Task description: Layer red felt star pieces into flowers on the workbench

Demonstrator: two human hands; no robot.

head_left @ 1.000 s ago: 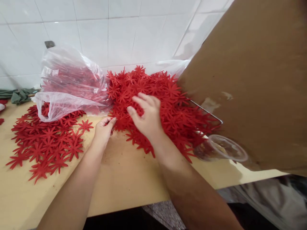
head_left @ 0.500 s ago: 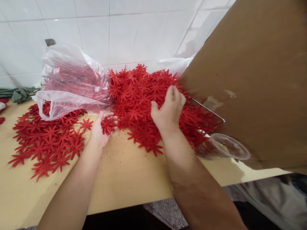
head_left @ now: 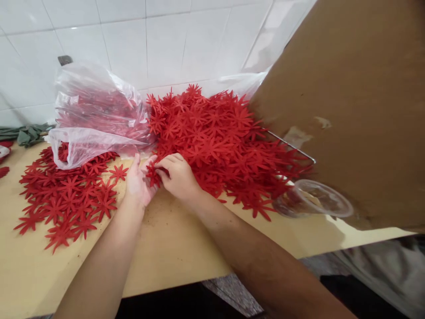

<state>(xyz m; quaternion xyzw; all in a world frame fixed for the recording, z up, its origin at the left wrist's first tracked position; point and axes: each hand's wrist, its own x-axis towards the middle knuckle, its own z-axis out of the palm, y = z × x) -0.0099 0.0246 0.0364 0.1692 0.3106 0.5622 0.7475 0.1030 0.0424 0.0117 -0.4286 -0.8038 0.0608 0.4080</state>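
Head view looks down on a table [head_left: 172, 248] set against a white tiled wall [head_left: 166, 40]. Both hands meet at the near edge of a big pile [head_left: 215, 137] of red cut-out flowers. Left hand [head_left: 138, 181] lies palm up, fingers loosely curled, cradling a small flower [head_left: 152, 173]; right hand [head_left: 177, 176] is bent over it, fingertips pinching the same flower, so both hands grip it together. Left of the pile sits a clear bag [head_left: 93, 115] stuffed with more red pieces, and nearer than the bag flat flowers [head_left: 66, 195] are spread on the table. Right of the pile a clear cup [head_left: 312, 204] lies on its side, below a leaning cardboard sheet [head_left: 358, 102]. Green cloth [head_left: 26, 133] lies far left of the pile, by the wall.
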